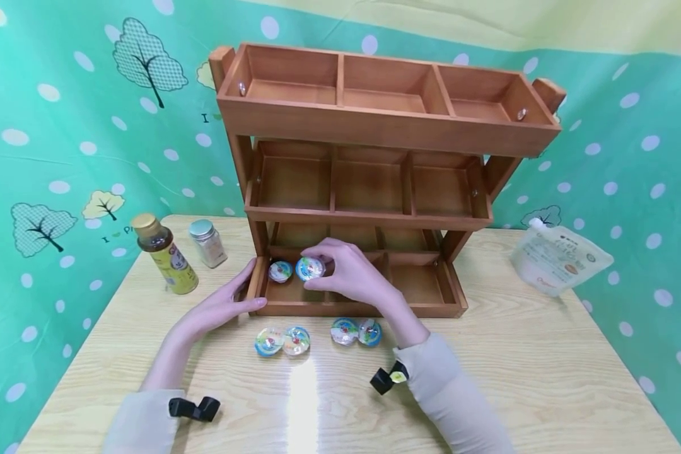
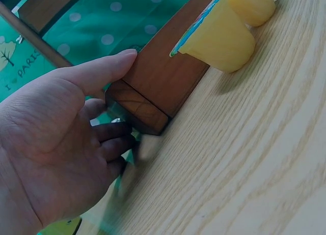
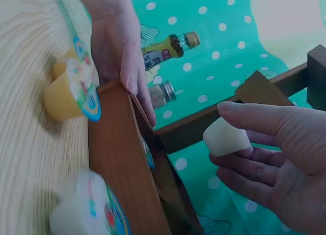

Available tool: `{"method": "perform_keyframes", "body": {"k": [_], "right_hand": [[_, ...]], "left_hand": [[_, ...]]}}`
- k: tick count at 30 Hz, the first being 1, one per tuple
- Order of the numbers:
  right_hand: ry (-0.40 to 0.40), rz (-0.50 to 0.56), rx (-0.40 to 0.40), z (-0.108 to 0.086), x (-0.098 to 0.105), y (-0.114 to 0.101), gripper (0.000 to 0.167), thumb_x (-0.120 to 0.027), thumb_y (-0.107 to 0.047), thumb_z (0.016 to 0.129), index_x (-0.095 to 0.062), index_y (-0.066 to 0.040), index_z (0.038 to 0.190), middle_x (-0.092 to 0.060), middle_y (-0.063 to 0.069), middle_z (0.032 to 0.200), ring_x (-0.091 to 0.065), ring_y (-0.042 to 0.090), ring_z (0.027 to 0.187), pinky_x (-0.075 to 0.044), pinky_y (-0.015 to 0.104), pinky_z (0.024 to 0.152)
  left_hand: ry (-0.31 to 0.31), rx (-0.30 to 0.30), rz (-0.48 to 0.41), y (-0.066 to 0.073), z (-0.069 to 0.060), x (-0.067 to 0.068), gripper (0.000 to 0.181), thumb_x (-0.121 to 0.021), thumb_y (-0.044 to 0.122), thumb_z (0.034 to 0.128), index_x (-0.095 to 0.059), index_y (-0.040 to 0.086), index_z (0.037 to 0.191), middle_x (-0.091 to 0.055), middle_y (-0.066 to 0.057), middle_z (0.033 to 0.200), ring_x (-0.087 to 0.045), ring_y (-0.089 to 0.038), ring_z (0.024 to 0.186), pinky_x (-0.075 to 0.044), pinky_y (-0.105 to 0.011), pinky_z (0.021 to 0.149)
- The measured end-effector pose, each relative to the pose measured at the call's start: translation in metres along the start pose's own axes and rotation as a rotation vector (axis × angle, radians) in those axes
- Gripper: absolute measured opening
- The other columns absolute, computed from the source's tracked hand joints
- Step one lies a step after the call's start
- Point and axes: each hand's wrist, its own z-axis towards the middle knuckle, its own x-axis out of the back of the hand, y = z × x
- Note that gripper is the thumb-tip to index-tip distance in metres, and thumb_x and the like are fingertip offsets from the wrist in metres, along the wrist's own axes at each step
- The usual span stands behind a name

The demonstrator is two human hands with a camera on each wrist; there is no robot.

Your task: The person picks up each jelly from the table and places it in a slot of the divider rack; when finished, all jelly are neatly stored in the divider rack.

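Observation:
My right hand (image 1: 354, 274) pinches a small jelly cup (image 1: 310, 269) between thumb and fingers, over the bottom tier of a brown wooden rack (image 1: 374, 129). In the right wrist view the held cup (image 3: 224, 137) shows a whitish body. Another jelly cup (image 1: 280, 272) sits in the bottom-left compartment. My left hand (image 1: 218, 309) rests at that tier's left end, thumb on the front board (image 2: 163, 67) and the other fingers extended along the side. On the table before the rack lie a pair of yellow jelly cups (image 1: 296, 340) and a pair of white jelly cups (image 1: 344, 331).
Left of the rack stand a gold-capped sauce bottle (image 1: 173, 265) and a small jar with a metal lid (image 1: 209, 243). A spouted pouch (image 1: 558, 258) stands on the right. A green dotted cloth (image 1: 51, 145) hangs behind the wooden table (image 1: 516, 353).

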Motion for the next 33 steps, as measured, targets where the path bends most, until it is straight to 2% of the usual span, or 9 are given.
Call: {"method": "perform_keyframes", "body": {"k": [4, 13, 22, 28, 33], "right_hand": [[-0.002, -0.007, -0.012, 0.009, -0.010, 0.002, 0.050, -0.087, -0.031, 0.084, -0.072, -0.014, 0.128, -0.071, 0.000, 0.116, -0.063, 0.011, 0.097, -0.056, 0.025, 0.084], [-0.013, -0.053, -0.036, 0.013, -0.033, 0.018, 0.047, -0.087, -0.028, 0.084, -0.073, -0.013, 0.125, -0.071, 0.003, 0.121, -0.065, 0.016, 0.107, -0.057, 0.034, 0.096], [-0.080, -0.168, -0.004, 0.019, -0.045, 0.026, 0.049, -0.082, -0.029, 0.090, -0.070, -0.010, 0.133, -0.068, 0.004, 0.120, -0.063, 0.016, 0.104, -0.057, 0.033, 0.091], [-0.120, -0.236, 0.013, 0.019, -0.049, 0.028, 0.052, -0.080, -0.028, 0.091, -0.066, -0.012, 0.138, -0.069, 0.004, 0.127, -0.062, 0.020, 0.119, -0.055, 0.036, 0.103], [-0.121, -0.274, 0.028, 0.020, -0.054, 0.030, 0.053, -0.082, -0.028, 0.089, -0.066, -0.013, 0.138, -0.071, 0.004, 0.130, -0.061, 0.022, 0.128, -0.051, 0.037, 0.111]], "left_hand": [[-0.004, 0.007, -0.005, 0.001, -0.002, 0.002, 0.098, -0.064, 0.048, 0.0984, 0.003, 0.029, 0.167, 0.001, -0.016, 0.175, -0.004, -0.050, 0.159, -0.015, -0.073, 0.123], [-0.002, 0.001, -0.012, 0.002, -0.002, 0.002, 0.098, -0.066, 0.046, 0.0975, 0.002, 0.030, 0.167, 0.000, -0.016, 0.175, -0.004, -0.051, 0.159, -0.015, -0.073, 0.123], [-0.002, 0.001, -0.024, 0.000, -0.002, 0.003, 0.098, -0.066, 0.045, 0.0977, 0.002, 0.031, 0.167, 0.000, -0.016, 0.175, -0.003, -0.051, 0.159, -0.016, -0.073, 0.123], [0.001, -0.002, -0.013, 0.000, -0.002, 0.003, 0.098, -0.066, 0.046, 0.0980, 0.002, 0.030, 0.167, 0.000, -0.016, 0.175, -0.004, -0.050, 0.159, -0.016, -0.073, 0.123], [0.000, 0.002, -0.023, 0.000, -0.002, 0.003, 0.097, -0.066, 0.046, 0.0980, 0.002, 0.031, 0.167, -0.001, -0.016, 0.175, -0.004, -0.050, 0.159, -0.016, -0.073, 0.123]]}}
